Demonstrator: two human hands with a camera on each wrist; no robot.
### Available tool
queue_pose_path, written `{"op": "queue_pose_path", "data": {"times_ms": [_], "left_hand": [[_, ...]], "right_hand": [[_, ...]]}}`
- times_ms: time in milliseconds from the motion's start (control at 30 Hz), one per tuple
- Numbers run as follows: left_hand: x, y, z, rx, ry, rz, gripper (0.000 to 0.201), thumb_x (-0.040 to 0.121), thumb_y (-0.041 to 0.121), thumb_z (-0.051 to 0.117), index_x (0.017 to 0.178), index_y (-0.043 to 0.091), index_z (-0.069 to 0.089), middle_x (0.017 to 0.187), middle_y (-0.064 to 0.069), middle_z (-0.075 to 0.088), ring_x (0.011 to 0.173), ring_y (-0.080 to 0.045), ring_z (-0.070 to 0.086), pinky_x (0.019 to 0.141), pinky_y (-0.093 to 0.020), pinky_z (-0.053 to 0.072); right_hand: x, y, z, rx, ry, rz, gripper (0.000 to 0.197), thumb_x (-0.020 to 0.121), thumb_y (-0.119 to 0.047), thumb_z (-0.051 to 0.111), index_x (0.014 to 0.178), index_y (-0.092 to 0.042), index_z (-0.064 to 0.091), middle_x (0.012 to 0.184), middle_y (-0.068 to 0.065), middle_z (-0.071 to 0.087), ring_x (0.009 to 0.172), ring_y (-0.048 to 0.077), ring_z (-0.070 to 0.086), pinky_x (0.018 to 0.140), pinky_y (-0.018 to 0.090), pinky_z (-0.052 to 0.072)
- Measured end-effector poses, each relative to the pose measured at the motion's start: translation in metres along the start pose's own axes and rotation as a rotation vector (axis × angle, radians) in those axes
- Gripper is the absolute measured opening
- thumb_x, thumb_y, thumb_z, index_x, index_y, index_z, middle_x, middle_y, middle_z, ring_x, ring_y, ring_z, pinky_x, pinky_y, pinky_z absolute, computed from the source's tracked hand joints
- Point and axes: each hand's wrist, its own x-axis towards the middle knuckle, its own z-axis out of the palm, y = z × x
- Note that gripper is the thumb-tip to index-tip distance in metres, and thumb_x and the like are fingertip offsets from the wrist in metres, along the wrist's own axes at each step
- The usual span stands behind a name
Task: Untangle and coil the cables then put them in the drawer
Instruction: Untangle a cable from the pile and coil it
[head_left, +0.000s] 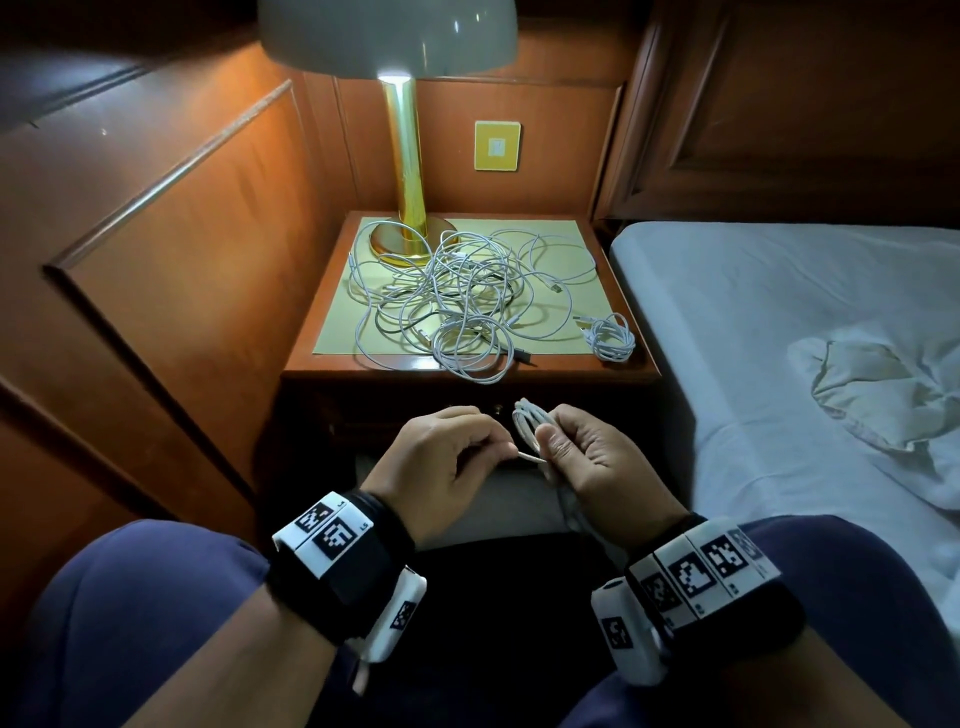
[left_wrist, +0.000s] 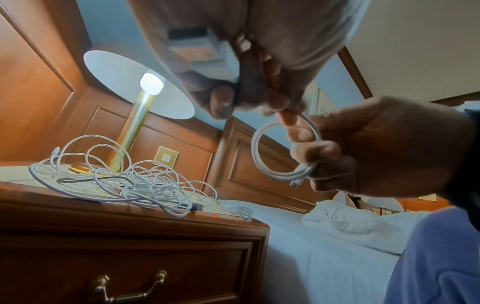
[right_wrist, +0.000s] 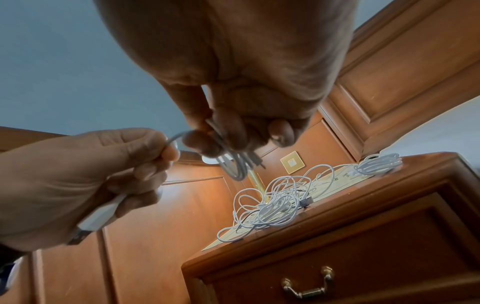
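My right hand (head_left: 566, 447) grips a small coil of white cable (head_left: 527, 423) in front of the nightstand, its loops standing up above the fingers (left_wrist: 315, 150). My left hand (head_left: 493, 449) pinches the free end of the same cable, and the USB plug (right_wrist: 96, 218) sticks out below its palm. A tangle of white cables (head_left: 457, 296) lies on the nightstand top (head_left: 631, 366). One coiled cable (head_left: 610, 338) sits at its front right corner. The drawer (left_wrist: 130, 267) below is closed, with a brass handle (right_wrist: 307, 284).
A gold lamp (head_left: 405, 171) stands at the back of the nightstand, with cable loops round its base. The bed (head_left: 779, 338) with a rumpled sheet runs along the right. Wooden wall panels (head_left: 182, 260) close in the left. My knees in blue trousers fill the foreground.
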Motion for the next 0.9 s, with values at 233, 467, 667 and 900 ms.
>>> {"op": "queue_pose_path", "data": {"times_ms": [233, 467, 667, 900], "left_hand": [[0.000, -0.018, -0.008, 0.188, -0.008, 0.001, 0.017, 0.096, 0.015, 0.054, 0.095, 0.015, 0.071, 0.092, 0.005, 0.066, 0.085, -0.014, 0.065, 0.078, -0.037, 0.053], [0.000, -0.012, -0.009, 0.481, 0.076, -0.056, 0.011, 0.090, 0.034, 0.061, 0.088, 0.030, 0.071, 0.098, 0.005, 0.059, 0.092, -0.025, 0.055, 0.078, -0.042, 0.045], [-0.003, -0.010, 0.001, -0.006, 0.156, -0.170, 0.009, 0.089, 0.015, 0.069, 0.090, 0.020, 0.076, 0.088, 0.008, 0.070, 0.083, -0.008, 0.066, 0.075, -0.019, 0.051], [0.001, 0.009, 0.006, -0.612, 0.194, -0.500, 0.015, 0.091, 0.003, 0.064, 0.083, 0.011, 0.073, 0.078, -0.001, 0.075, 0.072, -0.008, 0.069, 0.069, -0.019, 0.053]], "right_hand": [[0.001, 0.001, 0.000, -0.069, -0.044, 0.034, 0.027, 0.094, -0.046, 0.048, 0.078, -0.026, 0.056, 0.063, -0.014, 0.051, 0.060, 0.003, 0.048, 0.064, 0.033, 0.041], [-0.004, -0.008, 0.002, 0.095, -0.158, 0.084, 0.044, 0.104, -0.030, 0.049, 0.062, -0.036, 0.059, 0.056, -0.015, 0.050, 0.052, -0.002, 0.045, 0.053, 0.013, 0.036], [-0.008, -0.021, 0.001, 0.524, -0.164, 0.130, 0.035, 0.095, -0.033, 0.043, 0.062, -0.023, 0.040, 0.057, -0.007, 0.031, 0.049, 0.007, 0.022, 0.044, 0.024, 0.014], [-0.004, -0.017, 0.006, 0.607, -0.097, 0.132, 0.039, 0.096, -0.037, 0.043, 0.059, -0.028, 0.049, 0.058, -0.006, 0.033, 0.049, 0.006, 0.025, 0.044, 0.017, 0.022]]}}
